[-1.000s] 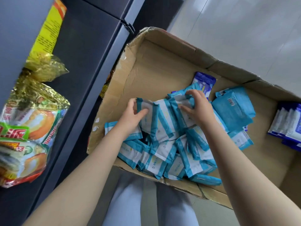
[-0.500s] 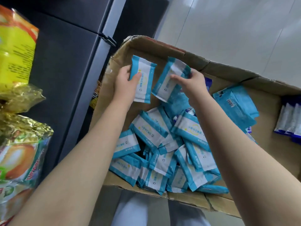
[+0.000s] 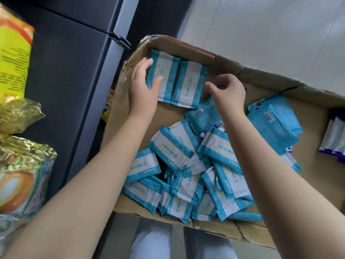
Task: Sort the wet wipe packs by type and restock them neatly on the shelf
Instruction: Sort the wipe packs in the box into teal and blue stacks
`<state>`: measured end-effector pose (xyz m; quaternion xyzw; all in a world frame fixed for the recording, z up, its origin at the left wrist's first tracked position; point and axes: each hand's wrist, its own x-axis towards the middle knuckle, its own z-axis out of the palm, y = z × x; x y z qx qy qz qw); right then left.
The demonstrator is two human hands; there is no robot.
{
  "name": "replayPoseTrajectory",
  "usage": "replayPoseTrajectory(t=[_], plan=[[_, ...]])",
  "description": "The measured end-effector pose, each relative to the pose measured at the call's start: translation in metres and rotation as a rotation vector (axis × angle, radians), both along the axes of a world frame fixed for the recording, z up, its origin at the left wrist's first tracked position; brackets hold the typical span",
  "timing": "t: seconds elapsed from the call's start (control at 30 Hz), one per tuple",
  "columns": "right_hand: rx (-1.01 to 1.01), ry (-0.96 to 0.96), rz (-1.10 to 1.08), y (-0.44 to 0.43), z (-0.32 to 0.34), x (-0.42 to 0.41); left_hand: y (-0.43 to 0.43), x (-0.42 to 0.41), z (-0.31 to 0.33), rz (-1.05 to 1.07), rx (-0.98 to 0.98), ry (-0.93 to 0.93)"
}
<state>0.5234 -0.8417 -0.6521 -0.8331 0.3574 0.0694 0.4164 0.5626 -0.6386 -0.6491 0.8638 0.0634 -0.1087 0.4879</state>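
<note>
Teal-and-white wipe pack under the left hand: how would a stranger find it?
Find the brown cardboard box. In its far left corner, two teal-and-white packs sit side by side. The left hand touches the left pack, not the right pack.

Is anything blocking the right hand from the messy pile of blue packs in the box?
No, nothing visible. The right hand hovers over the open box, and the pile of teal packs lies uncovered beside it. The left hand touches a pack in the far corner, aside.
</note>
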Motion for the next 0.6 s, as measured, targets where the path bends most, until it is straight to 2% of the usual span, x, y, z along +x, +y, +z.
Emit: replayPoseTrajectory(t=[0.07,0.23,0.37,0.5,0.6], plan=[[-0.006,0.032,0.094,-0.009,0.012,-0.029,0.007,-0.028,0.010,-0.050,0.031,0.121],[0.045,0.323,0.373,-0.024,0.028,-0.104,0.025,-0.101,0.015,-0.121,0.193,0.732],[0.111,0.377,0.416,-0.036,0.034,-0.117,0.021,-0.125,0.011,-0.155,0.354,0.771],[-0.027,0.392,0.486,-0.038,0.035,-0.114,0.009,-0.130,0.011,-0.086,0.458,0.759],[-0.074,0.342,0.433,-0.034,0.039,-0.116,0.010,-0.134,0.009,-0.153,0.465,0.762]])
